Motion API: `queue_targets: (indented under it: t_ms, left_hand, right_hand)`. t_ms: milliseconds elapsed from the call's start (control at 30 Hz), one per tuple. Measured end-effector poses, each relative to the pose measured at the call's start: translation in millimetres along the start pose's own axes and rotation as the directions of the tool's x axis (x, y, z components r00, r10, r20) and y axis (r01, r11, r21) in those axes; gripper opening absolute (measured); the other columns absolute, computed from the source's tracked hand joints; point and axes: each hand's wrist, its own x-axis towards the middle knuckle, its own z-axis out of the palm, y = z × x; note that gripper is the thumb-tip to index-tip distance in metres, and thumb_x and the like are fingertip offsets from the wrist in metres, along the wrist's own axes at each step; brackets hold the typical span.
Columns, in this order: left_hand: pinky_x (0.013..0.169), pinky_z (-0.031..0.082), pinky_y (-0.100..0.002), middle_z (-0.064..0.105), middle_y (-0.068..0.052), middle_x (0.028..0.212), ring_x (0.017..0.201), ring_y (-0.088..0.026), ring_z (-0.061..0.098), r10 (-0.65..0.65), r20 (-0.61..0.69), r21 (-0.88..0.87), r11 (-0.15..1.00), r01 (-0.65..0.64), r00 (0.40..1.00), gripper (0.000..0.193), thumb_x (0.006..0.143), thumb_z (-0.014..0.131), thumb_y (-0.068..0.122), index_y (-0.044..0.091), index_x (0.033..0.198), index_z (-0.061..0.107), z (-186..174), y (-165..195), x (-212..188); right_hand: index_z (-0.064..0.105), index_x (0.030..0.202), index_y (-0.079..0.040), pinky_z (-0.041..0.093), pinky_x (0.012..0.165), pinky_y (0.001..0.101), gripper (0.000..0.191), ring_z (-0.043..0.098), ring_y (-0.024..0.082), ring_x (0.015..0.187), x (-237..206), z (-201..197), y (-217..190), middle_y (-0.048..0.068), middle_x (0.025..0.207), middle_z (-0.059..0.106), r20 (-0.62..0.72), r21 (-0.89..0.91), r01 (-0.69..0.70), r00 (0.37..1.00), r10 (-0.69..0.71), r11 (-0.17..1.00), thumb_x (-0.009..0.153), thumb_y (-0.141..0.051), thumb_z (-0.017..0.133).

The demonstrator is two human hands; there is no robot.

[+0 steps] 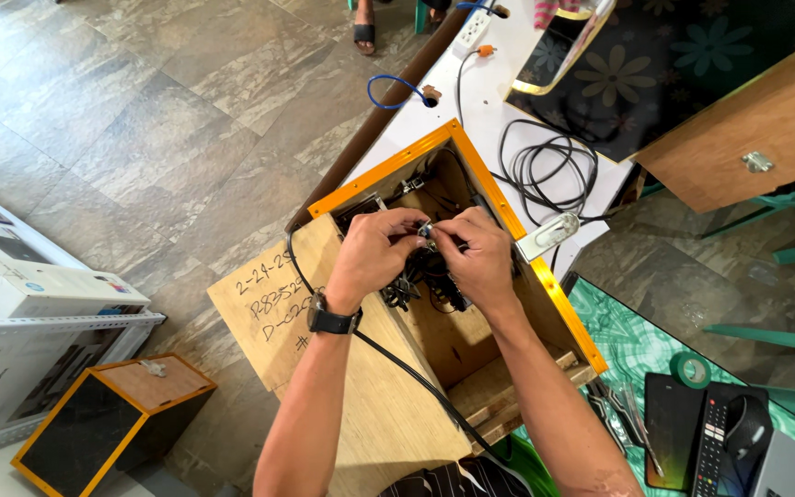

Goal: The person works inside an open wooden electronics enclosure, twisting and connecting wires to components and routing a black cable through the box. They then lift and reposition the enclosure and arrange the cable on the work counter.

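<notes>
Head view: both hands meet over the open top of a plywood box (397, 405) with an orange-yellow rim, which stands in front of the person. The left hand (372, 258), with a black watch at the wrist, and the right hand (482, 260) pinch a small metal connector (426, 230) between their fingertips; each grip is closed on that part, just above a tangle of dark wires (416, 281) inside the box. A black cable (397, 364) runs from the box over its wooden side toward the person.

To do this well, I judge that the part should be held steady with one hand while the other does the fine work, with both wrists braced on the rim so that the wires below are not tugged. The fingers hide the joint itself, so what exactly is being joined cannot be told.

A coil of black cable (545, 170) lies on the white counter (485, 110) behind the box, near a flat metal piece (549, 235). A remote control (710, 446) and a green tape roll (690, 369) lie to the right.
</notes>
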Motion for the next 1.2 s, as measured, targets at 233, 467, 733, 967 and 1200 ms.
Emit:
queue_targets:
  t_ms: [233,467,733,967,1200]
  left_hand:
    - [0.078,0.061,-0.034,0.078,-0.016,0.091,0.087,-0.025,0.079,0.042,0.044,0.054,0.998,-0.044,0.998,0.024,0.083,0.07,-0.001,0.003,0.107,0.072,-3,9,-2]
    - [0.076,0.055,-0.043,0.068,-0.013,0.095,0.085,-0.032,0.068,0.042,-0.026,0.493,0.869,-0.024,0.999,0.024,0.089,0.058,0.005,0.01,0.109,0.069,-7,25,-16]
    - [0.087,0.049,-0.044,0.067,-0.01,0.101,0.091,-0.03,0.064,0.228,-0.107,0.56,0.818,-0.131,0.968,0.027,0.083,0.063,0.004,0.01,0.109,0.07,-24,15,-26]
    - [0.091,0.037,-0.042,0.07,-0.004,0.093,0.094,-0.024,0.065,0.13,0.121,0.708,0.683,-0.177,0.984,0.025,0.066,0.067,0.003,0.015,0.087,0.076,-18,1,-29]
    - [0.096,0.032,-0.043,0.072,-0.004,0.081,0.089,-0.024,0.063,0.129,0.128,0.725,0.664,-0.182,0.983,0.03,0.065,0.068,0.006,0.019,0.09,0.081,-19,-7,-36]
  right_hand:
    - [0.075,0.095,-0.001,0.05,0.067,0.0315,0.009,0.065,0.021,0.074,-6,0,6,0.01,0.085,0.068,0.1,0.068,-0.141,0.986,0.133,0.988,0.087,-0.005,0.077]
    - [0.062,0.126,-0.002,0.055,0.08,0.0268,0.031,0.068,0.009,0.09,-38,-13,35,0.004,0.106,0.072,0.245,0.26,-0.521,0.85,0.467,0.813,0.097,-0.011,0.064]
    - [0.063,0.124,0.0,0.054,0.084,0.0338,0.03,0.066,0.018,0.096,-62,17,88,0.008,0.113,0.068,0.521,0.286,-0.738,0.655,0.547,0.611,0.101,-0.011,0.047]
    - [0.071,0.104,0.003,0.048,0.101,0.0514,0.027,0.062,0.047,0.111,-27,49,74,0.028,0.115,0.066,0.256,-0.394,-0.339,0.853,0.456,0.854,0.085,0.0,0.052]
    - [0.059,0.125,0.007,0.045,0.1,0.0526,0.048,0.052,0.054,0.118,-1,89,95,0.036,0.135,0.048,0.249,-0.289,-0.268,0.906,0.342,0.919,0.077,0.004,0.056]
